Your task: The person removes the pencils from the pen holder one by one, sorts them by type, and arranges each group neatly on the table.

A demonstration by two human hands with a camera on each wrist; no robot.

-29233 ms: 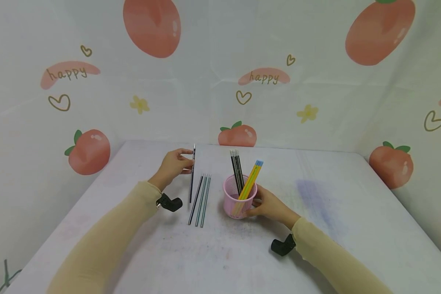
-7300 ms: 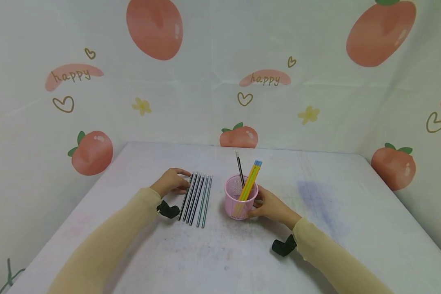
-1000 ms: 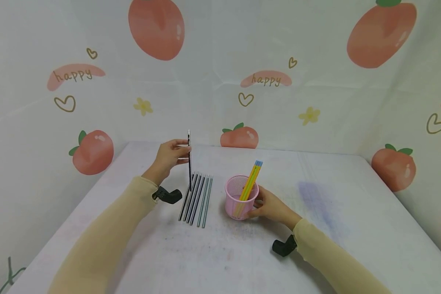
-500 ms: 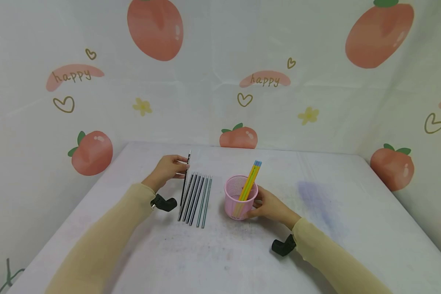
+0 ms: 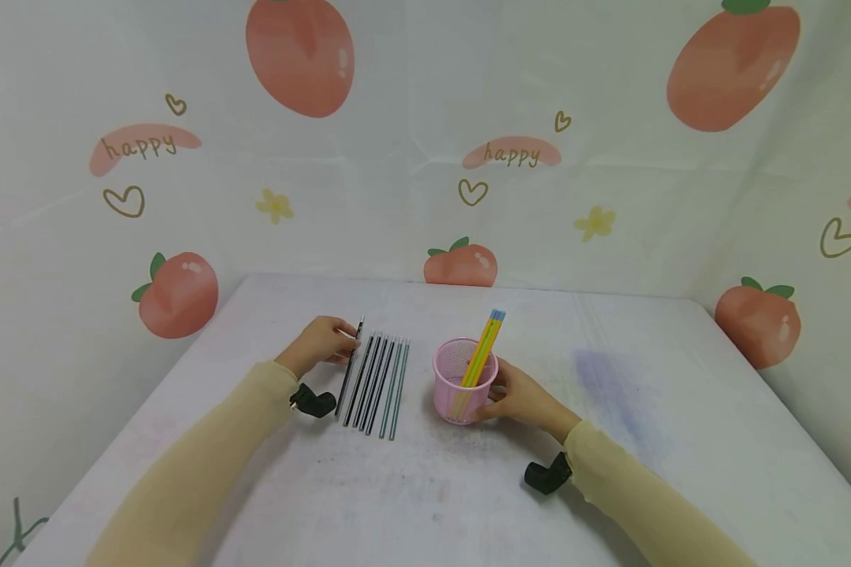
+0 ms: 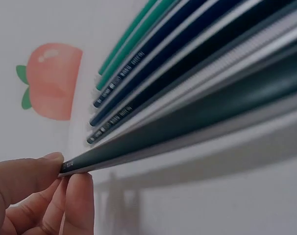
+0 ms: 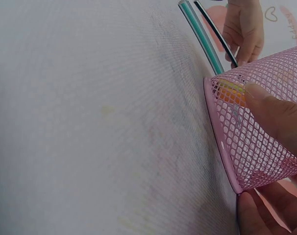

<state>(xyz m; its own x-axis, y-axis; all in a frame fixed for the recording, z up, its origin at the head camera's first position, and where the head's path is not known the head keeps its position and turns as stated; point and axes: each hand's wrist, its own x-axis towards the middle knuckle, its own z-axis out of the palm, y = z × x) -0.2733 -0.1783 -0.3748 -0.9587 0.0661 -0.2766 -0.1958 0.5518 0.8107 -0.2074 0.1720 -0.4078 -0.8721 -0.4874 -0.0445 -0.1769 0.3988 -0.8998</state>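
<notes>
My left hand point(image 5: 319, 345) pinches a dark pencil point(image 5: 345, 382) near its far end, between thumb and fingers. That pencil slants low over the table at the left of a row of pencils. Several dark pencils point(image 5: 380, 386) and two green pencils point(image 5: 400, 390) make up the row, side by side. My right hand point(image 5: 528, 400) grips the side of a pink mesh pencil cup point(image 5: 443, 398), its thumb on the mesh in the right wrist view. Yellow pencils with blue ends point(image 5: 484, 346) lean inside the cup. Whether the pinched pencil's near end touches the table, I cannot tell.
A white table point(image 5: 468, 504) with a bluish stain point(image 5: 610, 386) at the right spreads beneath everything. A white fruit-print cloth point(image 5: 397, 197) hangs behind and at the sides. Black wrist devices point(image 5: 314, 402) sit by both cuffs.
Several black pencils have left the cup since the oldest frame, and the row has grown. Within the last second my left hand lowers its pencil leftward beside the row. My right hand stays put.
</notes>
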